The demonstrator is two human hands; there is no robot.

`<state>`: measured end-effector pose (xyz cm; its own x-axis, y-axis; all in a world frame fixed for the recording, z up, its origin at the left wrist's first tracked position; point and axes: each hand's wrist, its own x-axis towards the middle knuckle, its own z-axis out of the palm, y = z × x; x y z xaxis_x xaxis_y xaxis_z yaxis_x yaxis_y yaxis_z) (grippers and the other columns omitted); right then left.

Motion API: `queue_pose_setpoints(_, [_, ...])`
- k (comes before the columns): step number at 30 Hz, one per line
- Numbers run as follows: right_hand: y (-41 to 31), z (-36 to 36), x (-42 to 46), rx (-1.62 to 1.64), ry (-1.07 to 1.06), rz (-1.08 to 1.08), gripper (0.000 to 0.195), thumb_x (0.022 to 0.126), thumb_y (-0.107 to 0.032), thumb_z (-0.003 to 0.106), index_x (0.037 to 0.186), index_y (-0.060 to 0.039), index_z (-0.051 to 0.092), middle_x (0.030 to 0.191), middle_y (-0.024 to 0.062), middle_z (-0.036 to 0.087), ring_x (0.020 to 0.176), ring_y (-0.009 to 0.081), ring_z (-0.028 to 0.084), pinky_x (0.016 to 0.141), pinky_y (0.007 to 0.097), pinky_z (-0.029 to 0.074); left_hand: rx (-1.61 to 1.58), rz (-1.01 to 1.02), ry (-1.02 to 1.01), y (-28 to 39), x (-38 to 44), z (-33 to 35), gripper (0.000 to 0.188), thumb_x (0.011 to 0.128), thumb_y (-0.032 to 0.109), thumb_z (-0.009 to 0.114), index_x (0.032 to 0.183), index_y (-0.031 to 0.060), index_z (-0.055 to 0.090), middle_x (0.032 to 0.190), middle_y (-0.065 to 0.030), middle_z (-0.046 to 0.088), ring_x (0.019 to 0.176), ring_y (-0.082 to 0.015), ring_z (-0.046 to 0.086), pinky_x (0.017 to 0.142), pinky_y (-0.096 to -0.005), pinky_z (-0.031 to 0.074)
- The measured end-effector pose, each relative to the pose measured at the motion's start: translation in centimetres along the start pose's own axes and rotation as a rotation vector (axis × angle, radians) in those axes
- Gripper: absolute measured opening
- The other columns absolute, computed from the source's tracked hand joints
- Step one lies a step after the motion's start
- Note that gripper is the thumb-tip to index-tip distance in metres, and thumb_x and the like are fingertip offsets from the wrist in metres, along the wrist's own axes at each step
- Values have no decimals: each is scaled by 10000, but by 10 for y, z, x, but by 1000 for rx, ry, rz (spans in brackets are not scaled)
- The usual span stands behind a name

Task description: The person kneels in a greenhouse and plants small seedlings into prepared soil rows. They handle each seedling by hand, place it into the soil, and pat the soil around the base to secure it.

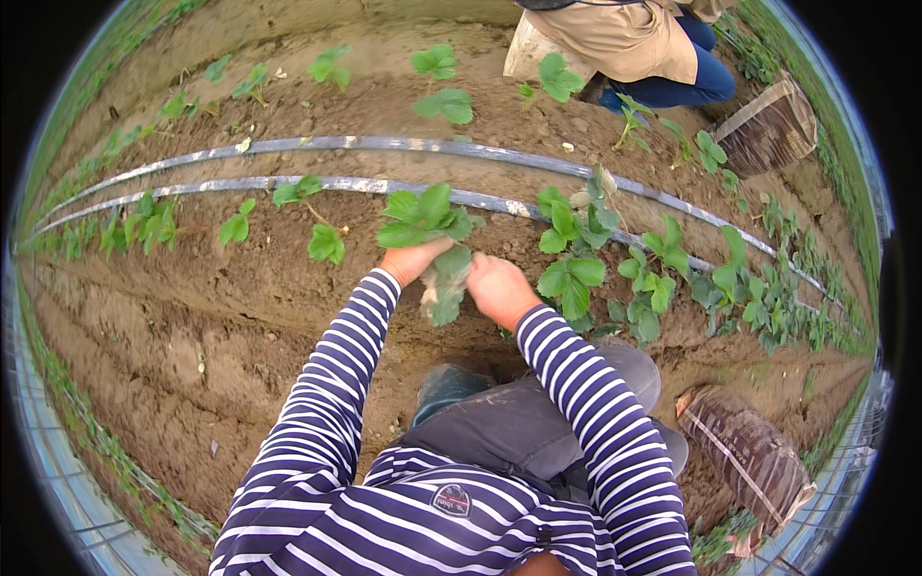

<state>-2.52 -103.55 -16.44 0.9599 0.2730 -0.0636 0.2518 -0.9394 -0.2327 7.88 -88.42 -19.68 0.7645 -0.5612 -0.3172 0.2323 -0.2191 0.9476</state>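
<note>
My left hand is at the base of a strawberry plant on the near side of the soil bed, its fingers hidden under the green leaves. My right hand is curled with bent fingers just right of a drooping, partly browned strawberry leaf that hangs between both hands. Whether its fingertips pinch the leaf or a stem cannot be told. A smaller strawberry plant grows to the left of my hands, and fuller strawberry plants stand to the right.
Two drip irrigation hoses run along the bed. Beyond them grows another row of strawberry plants. A person sits across the bed, near a brown plastic sack. Another filled sack lies in the furrow at my right.
</note>
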Motion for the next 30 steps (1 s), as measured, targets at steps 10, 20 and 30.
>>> queue_pose_setpoints(10, [45,-3,6,504,311,502,251,840,-212,538,978,-5,570,776,191,595,714,321,588,638,404,460,29,17,-13,-3,1,-3,383,764,236,632,1087,46,552,1064,-91,583,960,-207,532,877,-317,396])
queue_pose_setpoints(20, [11,-8,30,154,-51,352,97,663,-57,552,714,8,602,771,186,599,751,347,591,684,417,480,402,197,18,14,-6,-7,336,775,232,598,1056,50,564,1005,-104,602,914,-229,546,812,-329,416])
queue_pose_setpoints(30, [26,-17,41,414,-196,598,241,737,-243,589,843,-31,632,850,184,611,827,339,578,708,409,460,-25,-33,33,13,-3,-9,217,826,257,542,860,47,588,626,6,515,513,-75,421,456,-232,333])
